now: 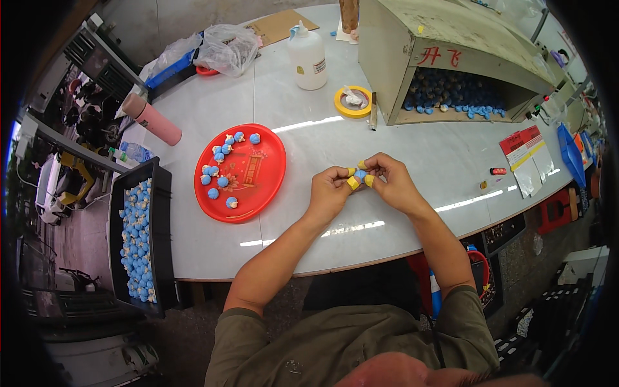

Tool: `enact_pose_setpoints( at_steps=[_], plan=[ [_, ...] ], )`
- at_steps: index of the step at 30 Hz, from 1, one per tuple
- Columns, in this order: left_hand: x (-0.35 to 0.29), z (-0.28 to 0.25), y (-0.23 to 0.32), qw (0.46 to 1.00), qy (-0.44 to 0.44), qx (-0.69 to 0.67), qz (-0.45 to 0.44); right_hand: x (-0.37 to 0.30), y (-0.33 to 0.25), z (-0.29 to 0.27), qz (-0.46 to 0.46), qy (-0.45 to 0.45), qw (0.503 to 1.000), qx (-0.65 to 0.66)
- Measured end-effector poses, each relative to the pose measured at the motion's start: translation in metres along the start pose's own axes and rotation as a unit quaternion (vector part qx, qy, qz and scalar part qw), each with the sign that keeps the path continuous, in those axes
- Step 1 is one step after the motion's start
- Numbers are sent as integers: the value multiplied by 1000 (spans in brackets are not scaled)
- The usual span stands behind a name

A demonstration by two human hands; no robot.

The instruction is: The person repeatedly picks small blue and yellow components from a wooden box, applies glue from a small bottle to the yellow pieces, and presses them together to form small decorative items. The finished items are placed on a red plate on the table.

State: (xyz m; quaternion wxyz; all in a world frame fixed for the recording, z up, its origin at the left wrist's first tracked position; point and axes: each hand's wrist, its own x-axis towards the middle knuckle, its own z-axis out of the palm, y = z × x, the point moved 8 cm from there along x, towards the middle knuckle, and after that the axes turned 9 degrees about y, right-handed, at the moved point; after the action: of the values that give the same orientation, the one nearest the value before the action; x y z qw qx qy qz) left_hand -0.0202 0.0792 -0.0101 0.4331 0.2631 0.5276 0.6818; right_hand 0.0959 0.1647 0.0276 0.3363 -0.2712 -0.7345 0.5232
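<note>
Between my two hands, over the middle of the table, is a small blue piece point(360, 173), mostly hidden by fingertips. Yellow covers wrap the thumb and forefinger tips of both hands. My left hand point(330, 188) pinches the piece from the left, and my right hand point(391, 183) pinches it from the right. To the left of my hands lies a round red plate point(271, 187) with several small blue-and-cream balls point(223, 182) on it. Farther left, a black bin point(163, 232) holds many more such balls.
A white squeeze bottle point(308, 61), a yellow tape roll point(342, 108) and a wooden box point(387, 64) full of dark blue pieces stand at the back. A pink flask point(155, 120) lies far left. Red-and-white packets point(525, 158) lie right, beside a small red item point(498, 171).
</note>
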Motion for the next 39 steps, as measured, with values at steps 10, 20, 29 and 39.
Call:
enact_pose_setpoints(
  at_steps=[10, 20, 29, 39],
  plan=[
    [2, -5, -8, 990, 5, -69, -119, 3, 21, 7, 55, 35, 997, 38],
    [-1, -9, -7, 986, 18, -72, -152, -1, 30, 14, 82, 43, 995, 49],
    [-1, -1, -7, 993, 16, -87, -73, -10, 18, 27, 17, 86, 996, 35],
    [-5, 1, -11, 990, 20, -114, -78, -12, 10, 28, -13, 116, 993, 15]
  ],
)
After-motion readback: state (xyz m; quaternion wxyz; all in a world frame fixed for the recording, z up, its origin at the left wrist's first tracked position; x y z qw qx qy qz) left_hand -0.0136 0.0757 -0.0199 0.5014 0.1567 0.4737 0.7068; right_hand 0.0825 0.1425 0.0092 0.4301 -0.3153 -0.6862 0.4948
